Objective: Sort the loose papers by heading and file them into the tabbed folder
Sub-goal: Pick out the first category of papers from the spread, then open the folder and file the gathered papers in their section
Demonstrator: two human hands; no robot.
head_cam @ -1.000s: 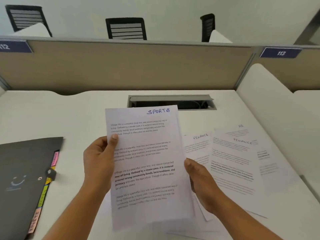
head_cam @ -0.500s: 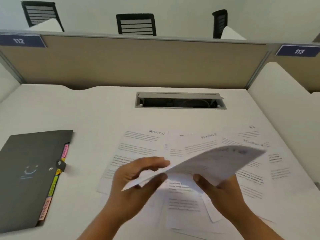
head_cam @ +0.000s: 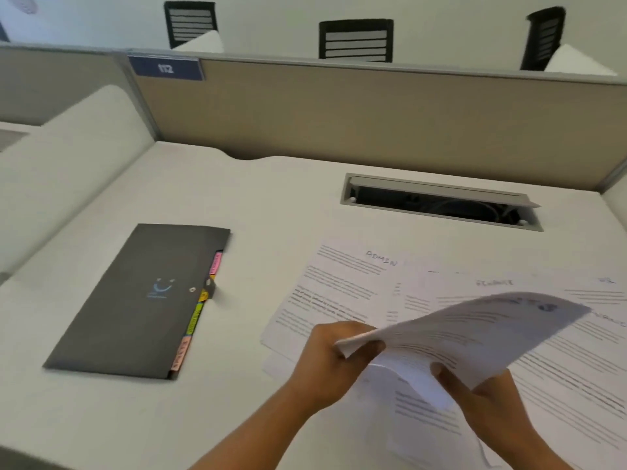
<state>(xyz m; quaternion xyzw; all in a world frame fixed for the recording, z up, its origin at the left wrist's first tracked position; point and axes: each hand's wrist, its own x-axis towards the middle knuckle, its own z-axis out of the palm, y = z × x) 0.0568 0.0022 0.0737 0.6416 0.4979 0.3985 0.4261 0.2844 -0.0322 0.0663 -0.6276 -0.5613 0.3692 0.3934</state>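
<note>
Over the white desk, left hand and right hand pinch 1 bowed sheet; edge grips could crease it or drop it among papers.

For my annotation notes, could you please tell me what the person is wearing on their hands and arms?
Nothing that shows. The left hand and right hand are bare, with no gloves, rings or watch visible. The left forearm and right forearm are uncovered, with no sleeve in view.
</note>
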